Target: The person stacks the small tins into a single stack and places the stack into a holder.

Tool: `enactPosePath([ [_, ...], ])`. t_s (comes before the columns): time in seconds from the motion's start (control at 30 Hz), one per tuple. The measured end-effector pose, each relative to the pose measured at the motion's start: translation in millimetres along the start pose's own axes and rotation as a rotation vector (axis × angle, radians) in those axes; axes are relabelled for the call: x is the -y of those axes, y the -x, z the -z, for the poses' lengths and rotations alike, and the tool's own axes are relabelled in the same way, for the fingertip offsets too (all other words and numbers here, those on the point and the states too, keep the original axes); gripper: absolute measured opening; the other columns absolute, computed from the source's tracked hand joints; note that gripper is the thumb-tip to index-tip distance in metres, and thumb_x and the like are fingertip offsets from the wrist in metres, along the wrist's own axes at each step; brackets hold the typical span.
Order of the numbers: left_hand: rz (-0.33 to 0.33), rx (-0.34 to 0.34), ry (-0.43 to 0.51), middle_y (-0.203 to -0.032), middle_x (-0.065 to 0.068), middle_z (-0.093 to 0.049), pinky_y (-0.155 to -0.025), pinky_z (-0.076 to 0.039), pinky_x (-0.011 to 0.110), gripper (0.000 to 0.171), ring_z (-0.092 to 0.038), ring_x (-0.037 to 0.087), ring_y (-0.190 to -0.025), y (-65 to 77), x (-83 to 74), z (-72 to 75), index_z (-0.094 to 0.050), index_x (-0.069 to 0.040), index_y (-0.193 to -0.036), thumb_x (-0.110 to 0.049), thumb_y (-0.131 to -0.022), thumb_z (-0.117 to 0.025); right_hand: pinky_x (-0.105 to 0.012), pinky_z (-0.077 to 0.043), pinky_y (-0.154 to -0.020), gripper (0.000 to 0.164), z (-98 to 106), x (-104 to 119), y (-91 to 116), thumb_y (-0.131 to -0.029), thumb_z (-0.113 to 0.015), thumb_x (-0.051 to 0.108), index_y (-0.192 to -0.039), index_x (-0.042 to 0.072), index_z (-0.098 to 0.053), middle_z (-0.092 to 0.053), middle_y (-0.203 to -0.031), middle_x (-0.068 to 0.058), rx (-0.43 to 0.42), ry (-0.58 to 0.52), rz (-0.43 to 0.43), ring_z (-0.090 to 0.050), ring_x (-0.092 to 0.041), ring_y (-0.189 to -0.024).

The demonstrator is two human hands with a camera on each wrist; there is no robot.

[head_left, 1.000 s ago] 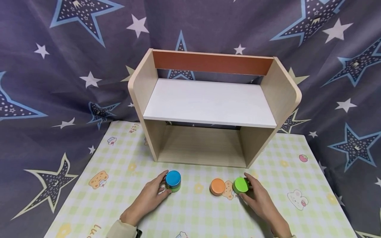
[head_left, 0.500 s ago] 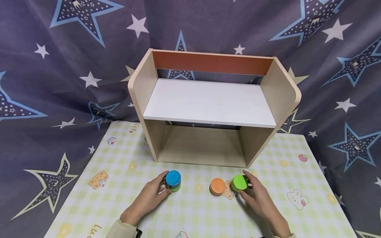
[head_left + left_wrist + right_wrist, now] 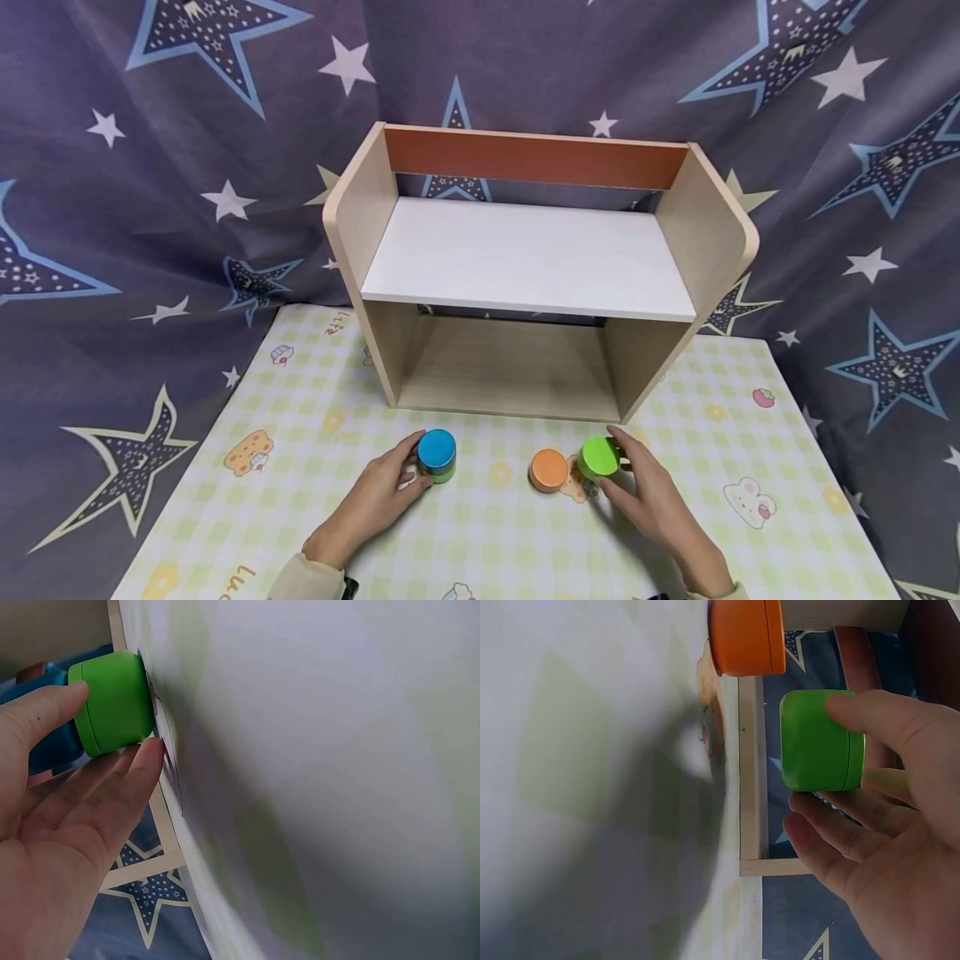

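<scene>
On the left, a small round blue container [image 3: 437, 449] sits on top of a green container [image 3: 116, 701]. My left hand [image 3: 381, 490] grips this stack from its left side, the thumb at the lid edge of the green one and other fingers around the far side. My right hand [image 3: 647, 498] pinches a second green container [image 3: 598, 457] between thumb and fingers; the right wrist view shows it raised off the tablecloth. Just left of it, an orange container [image 3: 548, 471] rests on the cloth, apart from the hand.
Behind the containers stands a wooden two-level shelf [image 3: 525, 258] with a white upper board and a brown back rail. A green-checked tablecloth [image 3: 480, 542] with cartoon prints covers the table. A dark star-patterned curtain [image 3: 247, 158] hangs behind.
My right hand has lifted the green container slightly and shifted it a little left, toward the orange one. The left hand and its stack stay put.
</scene>
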State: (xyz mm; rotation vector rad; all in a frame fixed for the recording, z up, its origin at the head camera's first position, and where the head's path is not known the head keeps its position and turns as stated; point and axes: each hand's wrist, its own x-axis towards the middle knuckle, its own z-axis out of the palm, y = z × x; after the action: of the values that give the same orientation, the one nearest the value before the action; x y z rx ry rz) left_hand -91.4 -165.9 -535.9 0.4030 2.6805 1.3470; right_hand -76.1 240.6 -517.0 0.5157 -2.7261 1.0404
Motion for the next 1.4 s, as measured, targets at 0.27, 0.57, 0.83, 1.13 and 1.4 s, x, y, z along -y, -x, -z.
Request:
enactPosePath([
  [0.27, -0.004, 0.001, -0.004, -0.134, 0.007, -0.061, -0.09, -0.055, 0.03, 0.07, -0.06, 0.018, -0.12, -0.6, -0.1, -0.2, -0.041, -0.006, -0.152, -0.013, -0.091, -0.076, -0.043, -0.057, -0.085, 0.079, 3.1, 6.0, -6.6, -0.084, -0.082, 0.006, -0.15, 0.0, -0.038, -0.054, -0.137, -0.017, 0.025, -0.046, 0.024, -0.061, -0.027, -0.113],
  [0.57, -0.005, 0.002, -0.005, -0.135, 0.007, -0.06, -0.091, -0.055, 0.029, 0.07, -0.059, 0.018, -0.121, -1.2, -0.1, -0.6, -0.04, -0.006, -0.152, -0.013, -0.092, -0.076, -0.044, -0.058, -0.082, 0.077, 2.6, 11.8, -15.6, -0.084, -0.082, 0.005, -0.148, -0.001, -0.04, -0.056, -0.135, -0.015, 0.023, -0.065, 0.068, -0.062, -0.027, -0.111],
  [0.83, -0.005, -0.003, -0.004, -0.134, 0.007, -0.061, -0.09, -0.055, 0.029, 0.07, -0.06, 0.018, -0.12, -1.1, -0.6, -0.6, -0.041, -0.006, -0.151, -0.014, -0.092, -0.076, -0.044, -0.058, -0.083, 0.077, 3.9, 20.5, -22.9, -0.085, -0.081, 0.007, -0.149, 0.002, -0.04, -0.057, -0.134, -0.013, 0.051, -0.107, 0.083, -0.061, -0.025, -0.112],
  [1.13, -0.005, 0.0, 0.006, -0.135, 0.009, -0.06, -0.09, -0.055, 0.03, 0.07, -0.06, 0.019, -0.12, 0.0, 1.4, -1.4, -0.04, -0.005, -0.152, -0.015, -0.092, -0.075, -0.044, -0.058, -0.084, 0.078, 1.6, 29.7, -30.3, -0.085, -0.081, 0.007, -0.15, 0.005, -0.039, -0.057, -0.135, -0.012, 0.07, -0.137, 0.118, -0.06, -0.024, -0.113],
  [1.4, -0.011, -0.003, 0.009, -0.133, 0.007, -0.061, -0.09, -0.055, 0.029, 0.069, -0.061, 0.017, -0.119, -0.4, 1.8, -0.1, -0.041, -0.005, -0.151, -0.014, -0.092, -0.076, -0.047, -0.057, -0.086, 0.076, -1.1, 39.7, -37.7, -0.086, -0.08, 0.008, -0.15, 0.002, -0.039, -0.055, -0.136, -0.016, 0.085, -0.141, 0.156, -0.061, -0.024, -0.111],
])
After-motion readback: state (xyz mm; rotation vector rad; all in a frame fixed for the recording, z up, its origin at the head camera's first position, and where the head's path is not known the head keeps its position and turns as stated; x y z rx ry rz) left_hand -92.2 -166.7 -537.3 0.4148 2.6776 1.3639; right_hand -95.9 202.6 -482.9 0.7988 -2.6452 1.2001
